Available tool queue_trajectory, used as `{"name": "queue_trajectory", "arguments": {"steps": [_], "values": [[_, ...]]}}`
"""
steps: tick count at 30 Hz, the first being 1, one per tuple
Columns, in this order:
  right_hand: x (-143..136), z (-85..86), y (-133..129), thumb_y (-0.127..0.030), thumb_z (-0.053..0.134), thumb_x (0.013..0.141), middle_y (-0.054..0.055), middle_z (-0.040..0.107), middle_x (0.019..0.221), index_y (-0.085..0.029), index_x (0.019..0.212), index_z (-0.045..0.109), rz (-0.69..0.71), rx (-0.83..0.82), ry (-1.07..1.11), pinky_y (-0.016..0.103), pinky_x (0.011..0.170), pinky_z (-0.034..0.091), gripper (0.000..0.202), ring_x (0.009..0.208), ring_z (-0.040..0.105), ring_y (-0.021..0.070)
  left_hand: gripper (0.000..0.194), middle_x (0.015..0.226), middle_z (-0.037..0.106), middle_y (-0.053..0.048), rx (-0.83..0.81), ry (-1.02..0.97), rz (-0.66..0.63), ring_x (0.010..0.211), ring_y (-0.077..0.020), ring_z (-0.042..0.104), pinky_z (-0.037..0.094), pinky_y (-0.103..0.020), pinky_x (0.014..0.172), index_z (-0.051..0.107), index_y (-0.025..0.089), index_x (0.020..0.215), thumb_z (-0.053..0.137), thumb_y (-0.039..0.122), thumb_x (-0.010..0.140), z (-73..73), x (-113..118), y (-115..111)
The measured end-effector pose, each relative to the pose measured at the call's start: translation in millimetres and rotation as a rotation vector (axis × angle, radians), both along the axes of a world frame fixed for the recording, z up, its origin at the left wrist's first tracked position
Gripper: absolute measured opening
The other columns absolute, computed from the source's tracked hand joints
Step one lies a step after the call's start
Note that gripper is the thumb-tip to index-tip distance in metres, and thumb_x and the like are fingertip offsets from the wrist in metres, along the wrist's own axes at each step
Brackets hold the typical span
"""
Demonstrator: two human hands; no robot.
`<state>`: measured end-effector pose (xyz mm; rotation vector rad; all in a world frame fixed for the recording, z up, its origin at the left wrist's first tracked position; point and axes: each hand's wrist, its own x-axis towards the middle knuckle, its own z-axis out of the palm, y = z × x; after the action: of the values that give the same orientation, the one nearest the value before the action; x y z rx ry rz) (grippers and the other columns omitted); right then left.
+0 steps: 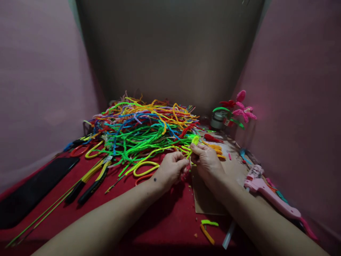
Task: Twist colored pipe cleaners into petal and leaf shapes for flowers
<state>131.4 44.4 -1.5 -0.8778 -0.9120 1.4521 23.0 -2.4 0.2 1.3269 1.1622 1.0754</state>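
Between my two hands is a yellow pipe cleaner bent into a narrow loop at its upper end. My right hand pinches it just below the loop. The fingers of my left hand are closed on its lower end, close beside the right hand. Behind both hands spreads a large tangled heap of pipe cleaners in green, yellow, orange, blue and red. Folded orange pipe cleaner pieces and a red one lie just past my right hand.
Yellow-and-black pliers, yellow-handled scissors and a flat black object lie to the left. On the right are a cardboard sheet, a pink glue gun with a glue stick, and pink pipe cleaner flowers.
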Motion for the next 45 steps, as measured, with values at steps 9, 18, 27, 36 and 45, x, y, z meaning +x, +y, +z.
{"name": "queue_trajectory", "arguments": {"steps": [9, 18, 27, 36, 45], "values": [[3.3, -4.5, -5.0, -0.034, 0.07, 0.057, -0.007, 0.038, 0.042, -0.016, 0.05, 0.045, -0.033, 0.057, -0.057, 0.023, 0.042, 0.017, 0.032, 0.039, 0.028, 0.0047, 0.026, 0.047, 0.042, 0.006, 0.147, 0.228, 0.0, 0.043, -0.0074, 0.038, 0.03, -0.02, 0.045, 0.042, 0.017, 0.055, 0.049, 0.03, 0.076, -5.2, -4.1, 4.8], [-0.5, -3.3, -14.7, -0.036, 0.068, 0.062, -0.006, 0.041, 0.048, -0.016, 0.057, 0.049, -0.004, 0.079, -0.018, 0.023, 0.043, 0.02, 0.027, 0.043, 0.03, 0.0061, 0.013, 0.067, 0.056, -0.001, 0.443, 0.529, 0.129, 0.062, -0.012, 0.049, 0.037, -0.024, 0.062, 0.054, 0.017, 0.07, 0.047, 0.023, 0.08, -7.0, -0.7, 1.0], [5.4, -6.4, -13.9, -0.035, 0.064, 0.066, -0.007, 0.035, 0.047, -0.017, 0.052, 0.041, -0.015, 0.149, -0.224, 0.023, 0.044, 0.02, 0.032, 0.044, 0.028, 0.006, 0.014, 0.059, 0.049, 0.001, 0.215, 0.568, -0.19, 0.054, -0.0118, 0.044, 0.032, -0.024, 0.052, 0.045, 0.018, 0.063, 0.043, 0.02, 0.076, 4.5, -4.6, 2.5], [5.7, -2.1, -17.6, -0.036, 0.063, 0.067, -0.006, 0.039, 0.05, -0.014, 0.058, 0.051, 0.177, 0.152, -0.313, 0.023, 0.045, 0.019, 0.026, 0.045, 0.028, 0.0056, 0.024, 0.059, 0.052, 0.003, 0.113, 0.047, 0.067, 0.045, -0.0049, 0.037, 0.027, -0.019, 0.043, 0.06, 0.014, 0.084, 0.056, 0.035, 0.074, 20.9, -29.8, 14.3], [6.5, 4.6, -27.7, -0.029, 0.057, 0.07, -0.004, 0.042, 0.045, -0.016, 0.05, 0.047, 0.379, 0.168, -0.351, 0.024, 0.044, 0.025, 0.026, 0.042, 0.033, 0.007, 0.017, 0.064, 0.056, 0.002, 0.135, -0.159, 0.05, 0.055, -0.0064, 0.046, 0.036, -0.02, 0.055, 0.061, 0.013, 0.072, 0.063, 0.03, 0.071, 14.3, -25.8, 8.6]]}}
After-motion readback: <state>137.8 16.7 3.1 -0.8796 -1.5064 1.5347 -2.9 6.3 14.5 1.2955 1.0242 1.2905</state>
